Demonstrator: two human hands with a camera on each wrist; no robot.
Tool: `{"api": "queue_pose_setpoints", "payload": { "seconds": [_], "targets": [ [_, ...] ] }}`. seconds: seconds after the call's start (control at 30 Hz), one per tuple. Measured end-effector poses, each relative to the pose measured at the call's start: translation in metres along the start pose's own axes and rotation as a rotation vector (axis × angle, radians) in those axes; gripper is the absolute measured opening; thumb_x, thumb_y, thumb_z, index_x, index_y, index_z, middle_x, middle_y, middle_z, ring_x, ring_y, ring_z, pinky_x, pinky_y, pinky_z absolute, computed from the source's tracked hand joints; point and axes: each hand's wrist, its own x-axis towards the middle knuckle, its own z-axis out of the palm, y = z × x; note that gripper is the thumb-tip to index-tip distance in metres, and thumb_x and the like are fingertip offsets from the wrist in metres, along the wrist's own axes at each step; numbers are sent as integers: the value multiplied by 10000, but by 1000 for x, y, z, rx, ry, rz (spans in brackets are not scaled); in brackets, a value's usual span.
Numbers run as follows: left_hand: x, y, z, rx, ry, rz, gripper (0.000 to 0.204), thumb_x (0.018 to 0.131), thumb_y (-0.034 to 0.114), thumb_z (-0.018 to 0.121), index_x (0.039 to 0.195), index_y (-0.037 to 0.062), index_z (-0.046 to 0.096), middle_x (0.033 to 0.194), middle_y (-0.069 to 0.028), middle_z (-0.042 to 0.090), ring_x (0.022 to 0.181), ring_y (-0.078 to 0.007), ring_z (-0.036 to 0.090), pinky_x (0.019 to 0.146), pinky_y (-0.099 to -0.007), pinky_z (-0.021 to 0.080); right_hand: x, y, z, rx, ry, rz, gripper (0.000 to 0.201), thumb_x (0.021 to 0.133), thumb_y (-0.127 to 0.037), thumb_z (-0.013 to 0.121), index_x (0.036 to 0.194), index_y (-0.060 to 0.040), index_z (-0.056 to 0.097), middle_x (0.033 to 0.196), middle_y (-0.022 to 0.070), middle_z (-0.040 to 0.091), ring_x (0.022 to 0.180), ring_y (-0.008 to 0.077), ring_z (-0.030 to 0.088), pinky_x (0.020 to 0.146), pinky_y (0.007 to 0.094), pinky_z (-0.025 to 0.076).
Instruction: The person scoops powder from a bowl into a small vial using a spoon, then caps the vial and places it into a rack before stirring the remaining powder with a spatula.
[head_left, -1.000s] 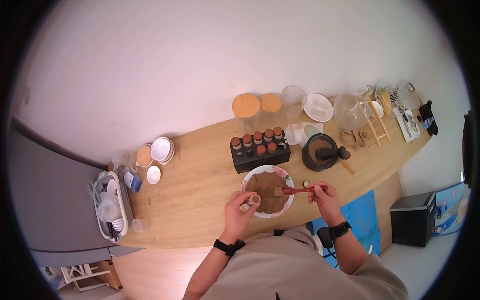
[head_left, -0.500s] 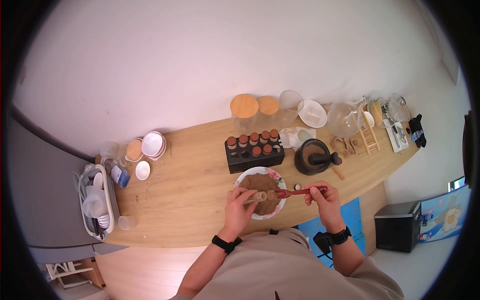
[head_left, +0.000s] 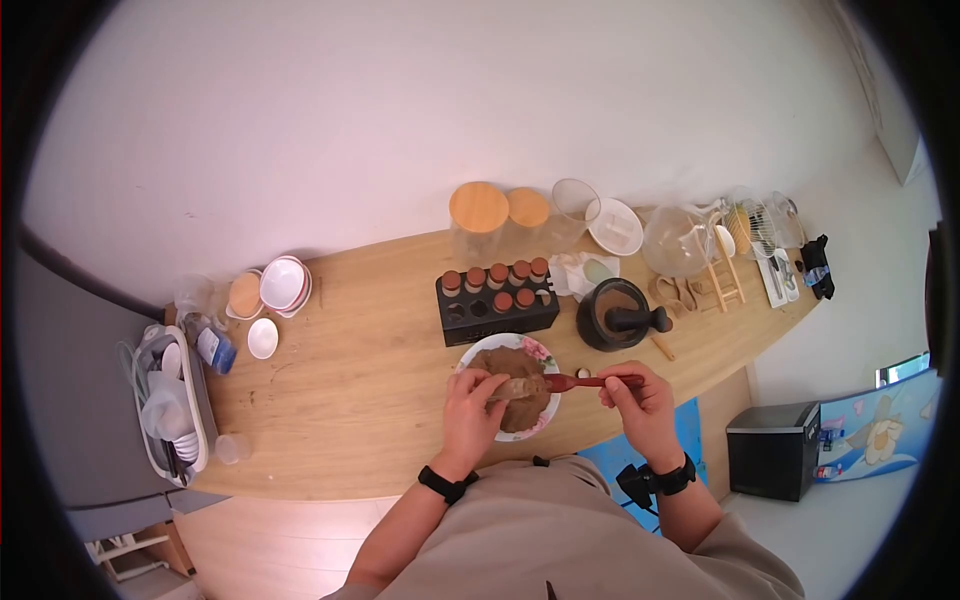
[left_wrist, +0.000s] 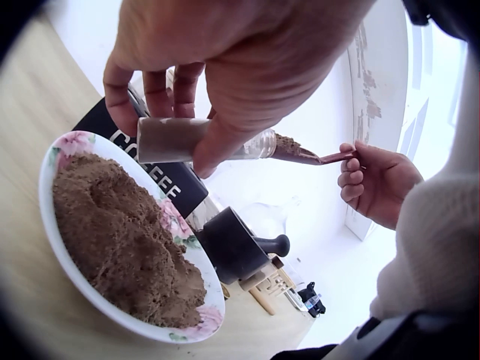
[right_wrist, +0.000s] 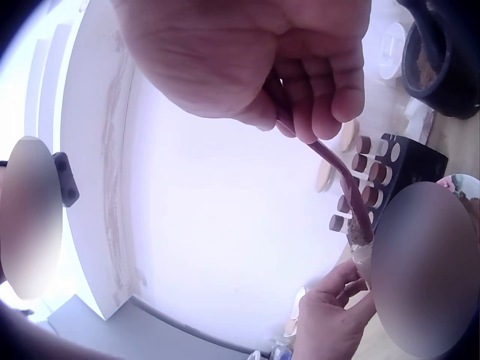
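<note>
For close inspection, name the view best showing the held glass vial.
Left wrist: the glass vial appears large, both ends visible. The head view shows it small, partly covered; the right wrist view shows mainly its mouth end.

White wall [head_left: 400, 110] stands behind the wood-grain counter [head_left: 360, 410]. Grey panel [head_left: 85, 400] at left; pale wood-look floor [head_left: 275, 545] below. Right: black box-shaped unit [head_left: 765, 455] beside blue cartoon panel [head_left: 850, 465]. Bright light overexposes parts of both wrist views.
</note>
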Motion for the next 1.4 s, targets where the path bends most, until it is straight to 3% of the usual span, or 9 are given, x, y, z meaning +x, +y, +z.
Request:
{"api": "queue_pose_setpoints", "payload": {
  "seconds": [0.23,0.4,0.5,0.7,0.87,0.93,1.07,1.13,1.4],
  "targets": [
    [5,-1,3,7,-17,12,444,743,-41,850,1161,98,797,1107,-82,653,1070,-336,604,907,-427,547,-2,-19,13,-246,-25,-126,123,1033,-39,711,1140,21,725,931,79,738,834,138,706,772,280,561],
    [7,0,2,11,-38,15,442,743,-29,847,1163,96,793,1102,-85,656,1083,-340,606,929,-433,543,-4,-39,26,-592,-103,-421,168,945,13,746,1107,-7,706,874,127,651,763,292,671,685,357,544],
    [7,-1,2,15,-47,23,437,746,-14,842,1166,94,790,1097,-87,660,1091,-342,611,948,-439,539,-8,-42,32,-689,-156,-489,211,904,-16,778,1099,-32,699,868,125,636,754,319,648,668,402,542],
    [6,-7,5,-27,-81,0,407,765,26,860,1161,84,786,1101,-95,674,1101,-342,636,961,-441,537,-9,-43,38,-822,-219,-673,256,868,-92,813,1096,-69,701,921,74,629,817,288,664,682,414,548],
    [10,-4,7,-62,-107,-14,393,780,43,871,1161,78,783,1084,-105,687,1073,-346,654,959,-434,539,-7,-41,40,-826,-233,-715,234,868,-100,814,1074,-79,705,889,57,608,791,271,647,669,392,535],
    [11,-5,7,-33,-98,5,363,787,33,893,1134,56,788,1094,-109,700,1006,-313,687,866,-385,595,-5,-37,40,-826,-229,-723,249,850,-96,831,1070,-84,714,880,55,615,772,267,642,658,382,528],
    [9,-7,9,-112,-176,-108,358,815,7,892,1153,39,776,1124,-85,701,1038,-230,712,903,-338,612,-3,-30,35,-774,-280,-733,225,875,-111,809,1071,-82,704,872,55,587,781,263,635,669,388,528],
    [9,-13,10,-344,-246,-184,367,858,-36,866,1202,16,752,1185,-59,686,1082,-170,707,950,-310,609,1,-29,31,-705,-289,-725,189,909,-116,775,1075,-76,694,878,60,579,802,268,636,685,394,531],
    [9,-9,7,-697,-266,-263,383,864,-78,851,1224,0,743,1253,-56,656,1175,-171,665,1001,-307,562,7,-6,7,-454,-140,-534,232,911,-86,805,1124,-77,712,912,102,644,786,318,647,679,425,531]
  ]
}}
